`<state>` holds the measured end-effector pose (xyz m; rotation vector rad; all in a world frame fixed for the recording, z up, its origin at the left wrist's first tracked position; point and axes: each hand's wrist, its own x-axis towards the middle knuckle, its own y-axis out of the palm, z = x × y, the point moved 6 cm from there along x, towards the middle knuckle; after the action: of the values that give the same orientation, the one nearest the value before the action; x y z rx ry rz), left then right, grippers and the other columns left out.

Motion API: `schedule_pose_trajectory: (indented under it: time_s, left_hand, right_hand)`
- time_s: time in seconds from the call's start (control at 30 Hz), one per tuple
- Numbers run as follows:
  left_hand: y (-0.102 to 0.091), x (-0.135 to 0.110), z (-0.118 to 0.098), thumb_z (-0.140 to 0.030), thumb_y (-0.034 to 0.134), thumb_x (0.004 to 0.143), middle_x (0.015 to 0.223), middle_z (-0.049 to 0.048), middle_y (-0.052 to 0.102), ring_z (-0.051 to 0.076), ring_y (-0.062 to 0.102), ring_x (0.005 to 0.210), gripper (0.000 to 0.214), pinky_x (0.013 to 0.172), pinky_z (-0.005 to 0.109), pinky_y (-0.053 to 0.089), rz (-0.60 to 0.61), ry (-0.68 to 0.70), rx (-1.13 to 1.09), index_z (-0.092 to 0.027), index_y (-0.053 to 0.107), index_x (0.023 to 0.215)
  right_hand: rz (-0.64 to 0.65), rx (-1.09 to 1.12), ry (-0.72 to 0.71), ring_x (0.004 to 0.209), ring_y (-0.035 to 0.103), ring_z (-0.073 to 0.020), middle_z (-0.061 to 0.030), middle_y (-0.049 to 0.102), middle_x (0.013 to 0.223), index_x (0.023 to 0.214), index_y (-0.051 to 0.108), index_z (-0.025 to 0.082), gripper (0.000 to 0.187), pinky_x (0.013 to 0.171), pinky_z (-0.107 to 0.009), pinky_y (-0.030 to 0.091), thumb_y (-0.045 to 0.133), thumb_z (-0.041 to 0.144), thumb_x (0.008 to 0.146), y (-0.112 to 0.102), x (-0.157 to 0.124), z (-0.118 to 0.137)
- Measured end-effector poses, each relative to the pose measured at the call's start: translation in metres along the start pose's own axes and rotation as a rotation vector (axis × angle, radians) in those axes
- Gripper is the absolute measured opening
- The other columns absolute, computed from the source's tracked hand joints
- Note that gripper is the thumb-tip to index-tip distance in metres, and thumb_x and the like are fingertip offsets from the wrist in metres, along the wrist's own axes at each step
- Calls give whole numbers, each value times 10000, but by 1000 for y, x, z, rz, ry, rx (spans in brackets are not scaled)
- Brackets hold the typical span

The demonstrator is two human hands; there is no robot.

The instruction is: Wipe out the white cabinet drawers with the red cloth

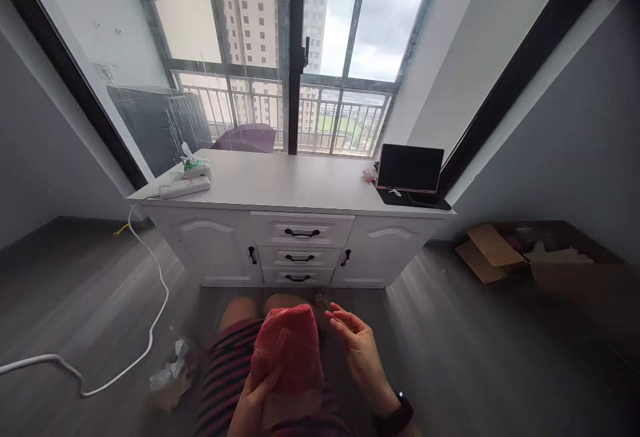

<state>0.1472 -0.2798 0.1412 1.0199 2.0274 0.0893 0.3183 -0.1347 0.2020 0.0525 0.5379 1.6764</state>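
A red fuzzy cloth (287,344) is held up over the lap by my left hand (256,398), whose thumb presses on its near face; the other fingers are partly hidden. To the right of the cloth is my right hand (361,349), thumb and fingertips pinched together. By those fingertips shows a small, thin, glinting thing (323,300), too small and blurred to name. A dark watch band circles the right wrist. Under the cloth lie striped dark red and black shorts (225,374).
Ahead stands a white cabinet (295,180) with drawers and doors, bearing a dark screen (410,167), a power strip (185,188) and a tissue pack (197,167). A white cable (159,270) runs across the floor at left, near crumpled plastic (170,370). An open cardboard box (565,274) sits at right.
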Motion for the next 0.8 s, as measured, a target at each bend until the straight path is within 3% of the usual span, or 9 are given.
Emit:
schedule_pose_trajectory:
  time_s: [0.13, 0.3, 0.43, 0.57, 0.8]
  left_hand:
    - [2, -9, 2, -331, 799, 646, 1048, 116, 769, 383, 650, 1154, 593, 987, 472, 535, -16, -47, -130, -217, 600, 1193]
    - [15, -13, 2, -313, 813, 639, 1047, 91, 771, 379, 634, 1182, 503, 1042, 488, 490, -1, -38, -118, -231, 666, 1113]
    - [30, -8, 1, -352, 834, 610, 1092, 93, 762, 370, 600, 1233, 468, 1080, 481, 454, 31, 14, -83, -230, 718, 1046]
    - [43, 1, -3, -362, 867, 579, 1066, 108, 769, 361, 638, 1181, 435, 1085, 464, 447, 53, 21, -69, -209, 731, 963]
    - [55, 13, -17, -349, 879, 572, 971, 94, 770, 369, 675, 1099, 464, 999, 476, 494, 22, -61, -32, -203, 702, 976]
  right_hand:
    - [37, 6, 21, 1128, 629, -290, -114, 736, 1126, 747, 798, 205, 341, 1020, -394, 454, 929, 423, 520, 3, 5, -7]
    - [25, -34, 15, 1057, 649, -275, -123, 723, 1157, 723, 787, 189, 353, 973, -377, 474, 926, 437, 516, -2, 14, -4]
    - [37, -79, 30, 1098, 632, -296, -128, 699, 1211, 758, 795, 180, 352, 941, -362, 490, 903, 454, 564, -10, 23, -5]
    - [93, -13, 65, 973, 674, -276, -124, 718, 1139, 840, 801, 186, 363, 827, -363, 536, 843, 498, 659, -11, 34, -13]
    - [98, 72, 71, 852, 667, -243, -125, 728, 1014, 737, 774, 149, 419, 721, -332, 536, 869, 533, 598, -4, 53, -21]
